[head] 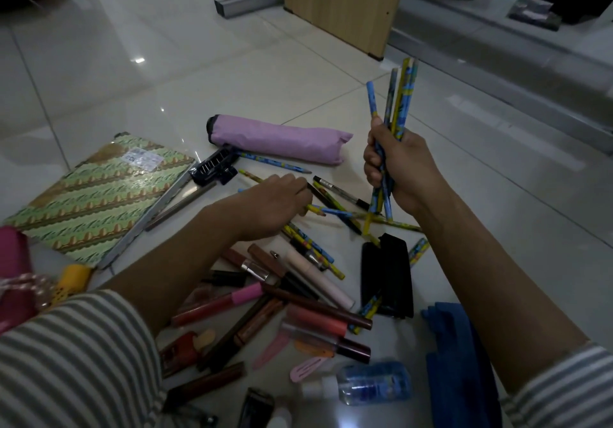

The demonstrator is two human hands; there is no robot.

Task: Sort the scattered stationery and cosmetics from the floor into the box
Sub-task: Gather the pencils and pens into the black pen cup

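Several pencils, a bundle [398, 102], stood upright in the right hand [401, 165], fingers curled round it, raised above the floor [166, 62]. Left hand [275, 205] was palm down with fingers bent onto the loose pencils [311, 245]. Whether it had one pinched could not be told.

Progress, judged: early. Only the bundle was gathered, and nothing could be seen in a box. No box was identifiable in view. A blue object [461, 361] at the lower right could not be made out.

Left to do: many loose pencils crossed over one another between the hands, a pen [341, 192] among them. The cosmetics [298, 298], tubes and sticks, lay heaped nearer the person, untouched. Hair clips [305, 369] and a small bottle [371, 383] lay nearer still.

Around: notebook [99, 195] to the left, folded umbrella [278, 139] beyond the pencils, black case [388, 278] lying on some pencils.

Obstacles, judged: the overlapping pencils would need untangling one by one, and the case pinned a few. The full right hand left only the left hand for picking.
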